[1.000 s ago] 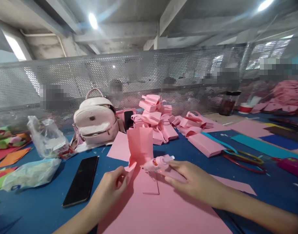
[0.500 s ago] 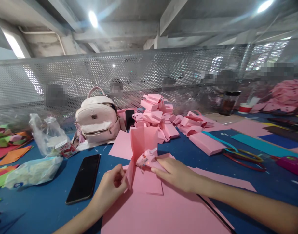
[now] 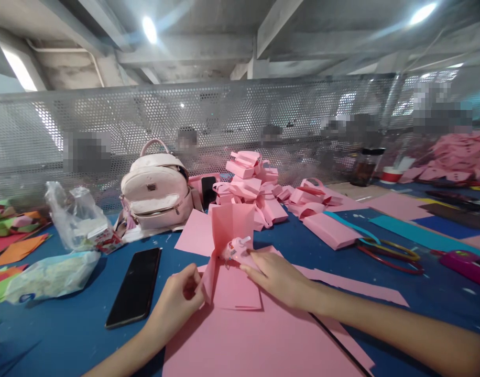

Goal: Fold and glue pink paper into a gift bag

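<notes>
My left hand (image 3: 181, 293) pinches the left edge of a folded pink paper piece (image 3: 236, 288), whose left and back panels stand upright. In my right hand (image 3: 281, 277) is a small pink glue gun (image 3: 236, 248), its front end inside the fold, close to the left panel. The nozzle tip is hidden against the paper. A black cord (image 3: 334, 335) runs from under my right wrist toward the front edge. Beneath the folded piece lies a large flat pink sheet (image 3: 263, 345).
A black phone (image 3: 133, 288) lies left of my left hand; behind it are a tissue pack (image 3: 53, 275) and a pale backpack (image 3: 157, 193). Folded pink paper boxes (image 3: 250, 188) are heaped at the back. Tape rings (image 3: 393, 254) and a magenta tool (image 3: 466, 267) lie right.
The glue gun and my right hand have shifted slightly, the gun tilting a little. My left hand keeps its pinch on the paper. The view has moved slightly.
</notes>
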{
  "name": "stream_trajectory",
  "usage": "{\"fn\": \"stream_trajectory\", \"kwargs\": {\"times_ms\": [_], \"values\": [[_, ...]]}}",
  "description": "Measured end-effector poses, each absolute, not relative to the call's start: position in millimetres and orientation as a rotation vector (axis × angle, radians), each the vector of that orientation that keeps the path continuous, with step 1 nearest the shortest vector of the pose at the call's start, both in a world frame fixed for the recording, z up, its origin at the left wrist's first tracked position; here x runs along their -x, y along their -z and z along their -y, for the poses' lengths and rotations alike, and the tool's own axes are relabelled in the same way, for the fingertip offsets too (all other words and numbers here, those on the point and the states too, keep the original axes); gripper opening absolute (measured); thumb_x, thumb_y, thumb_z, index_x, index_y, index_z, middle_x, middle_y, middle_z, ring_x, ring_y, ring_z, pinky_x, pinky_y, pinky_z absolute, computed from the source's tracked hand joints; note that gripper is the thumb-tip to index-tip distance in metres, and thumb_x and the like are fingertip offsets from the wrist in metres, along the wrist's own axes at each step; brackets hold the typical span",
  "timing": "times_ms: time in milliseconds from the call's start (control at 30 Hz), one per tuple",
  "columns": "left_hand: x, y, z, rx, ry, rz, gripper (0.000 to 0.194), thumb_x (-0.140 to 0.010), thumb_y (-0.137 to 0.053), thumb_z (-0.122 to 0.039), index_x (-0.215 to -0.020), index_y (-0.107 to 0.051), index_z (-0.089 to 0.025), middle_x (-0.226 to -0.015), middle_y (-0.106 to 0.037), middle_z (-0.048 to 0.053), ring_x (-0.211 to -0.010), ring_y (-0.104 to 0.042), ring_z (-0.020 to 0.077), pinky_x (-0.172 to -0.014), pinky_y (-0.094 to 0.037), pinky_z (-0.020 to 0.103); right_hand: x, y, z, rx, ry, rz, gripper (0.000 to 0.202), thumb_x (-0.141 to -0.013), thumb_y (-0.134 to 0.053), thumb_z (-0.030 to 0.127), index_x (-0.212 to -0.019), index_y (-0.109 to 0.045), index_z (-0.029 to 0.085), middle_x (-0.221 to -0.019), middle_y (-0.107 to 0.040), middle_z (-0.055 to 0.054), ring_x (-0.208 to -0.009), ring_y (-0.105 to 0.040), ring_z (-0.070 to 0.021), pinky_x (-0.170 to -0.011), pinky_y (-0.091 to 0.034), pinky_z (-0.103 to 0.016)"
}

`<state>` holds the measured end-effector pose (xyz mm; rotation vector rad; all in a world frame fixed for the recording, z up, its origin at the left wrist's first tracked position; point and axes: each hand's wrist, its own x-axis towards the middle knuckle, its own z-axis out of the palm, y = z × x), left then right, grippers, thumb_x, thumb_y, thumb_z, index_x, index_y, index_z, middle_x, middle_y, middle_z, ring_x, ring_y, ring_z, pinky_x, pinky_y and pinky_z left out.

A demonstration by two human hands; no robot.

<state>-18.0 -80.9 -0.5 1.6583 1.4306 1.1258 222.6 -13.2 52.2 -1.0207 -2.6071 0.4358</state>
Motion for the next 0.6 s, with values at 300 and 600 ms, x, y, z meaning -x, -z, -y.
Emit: {"fn": "stream_trajectory", "kwargs": {"times_ms": [300,600], "values": [[17.5,1.2,80.7,-1.664,-1.131,-1.438,0.014,-0.078,-0.053,-0.022,-0.069,-0.041,-0.022,-0.06,-0.06,-0.004,-0.059,-0.064,0.0149,-0.057,-0.043,0.022,-232.9,-66.7,16.8,0.973,-0.516,2.613,0.034,-0.102,-0.036,0.032,-0.109,-0.068,0.025,-0.115,-0.072,-0.006,-0.107,-0.064,-0.0252,-0.092,-0.044,-0.033],[14.5,-5.3,83.2,-1.719,-1.136,-1.4,0.016,-0.083,-0.051,-0.023,-0.069,-0.043,-0.022,-0.061,-0.062,-0.002,-0.057,-0.062,0.0141,-0.054,-0.041,0.021,-241.3,-65.9,19.0,0.983,-0.571,2.585,0.033,-0.101,-0.04,0.035,-0.112,-0.07,0.026,-0.116,-0.071,-0.004,-0.106,-0.065,-0.025,-0.091,-0.047,-0.032]]}}
